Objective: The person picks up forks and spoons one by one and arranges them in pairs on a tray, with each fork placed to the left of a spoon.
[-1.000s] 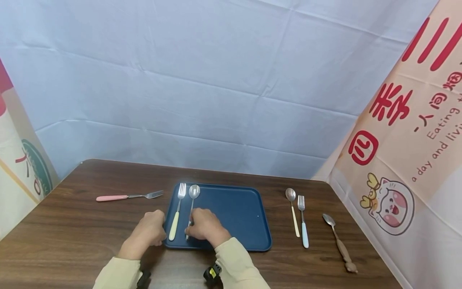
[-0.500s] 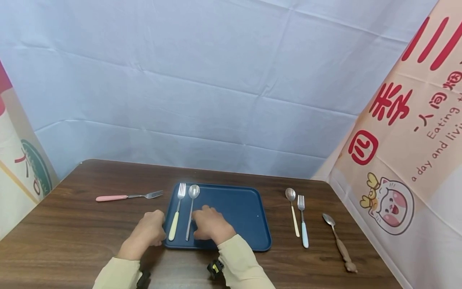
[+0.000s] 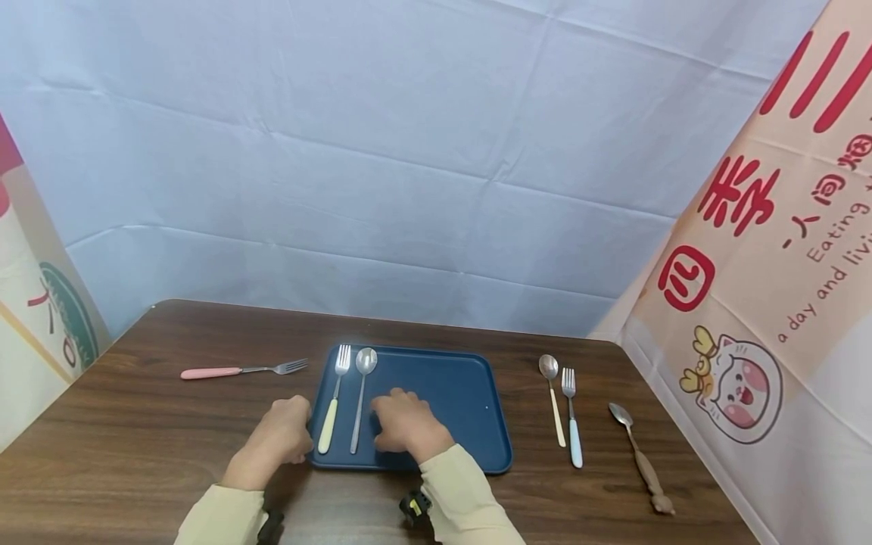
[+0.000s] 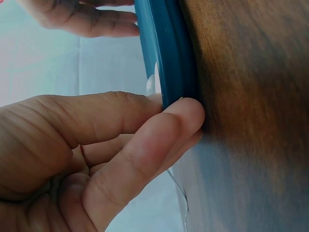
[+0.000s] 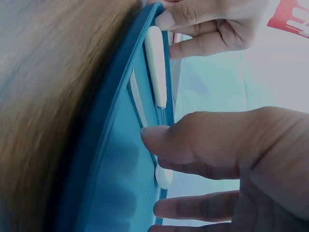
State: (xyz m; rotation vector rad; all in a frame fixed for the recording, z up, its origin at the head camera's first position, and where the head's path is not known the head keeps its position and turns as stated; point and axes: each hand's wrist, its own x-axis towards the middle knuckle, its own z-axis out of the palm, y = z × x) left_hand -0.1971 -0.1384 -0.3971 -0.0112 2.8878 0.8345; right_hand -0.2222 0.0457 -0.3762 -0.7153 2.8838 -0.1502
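The person's left hand (image 3: 281, 431) pinches the rim of a dark blue rectangular tray (image 3: 439, 393) by its near left corner, thumb and forefinger closed on the edge; from the head the back of the hand hides that grip, but the left wrist view shows it. The right hand (image 3: 405, 424) is above the tray, thumb and fingers relaxed and apart, with hold of nothing; whether its fingertips touch the tray's surface I cannot tell. Both forearms, in pale yellow sleeves (image 3: 468, 496), are cut off by the lower edge of the head view.

Just left of the right hand lies a slim all-metal spoon (image 3: 359, 410), bowl pointing away; the right wrist view hides part of its shaft behind the thumb, yet the head view shows a gap. Left of it, also on the tray and near the left hand, lies a metal fork with a pale yellow handle (image 3: 328, 428).

Beyond the tray's left side, a fork with a pink handle (image 3: 235, 371) lies crosswise on the dark wood-grain desk (image 3: 136, 409). Right of the tray are a spoon with a cream handle (image 3: 556, 415), a fork with a light blue handle (image 3: 575, 439) beside it, and farther right a spoon with a carved brown handle (image 3: 643, 465). The desk's near edge is out of view.
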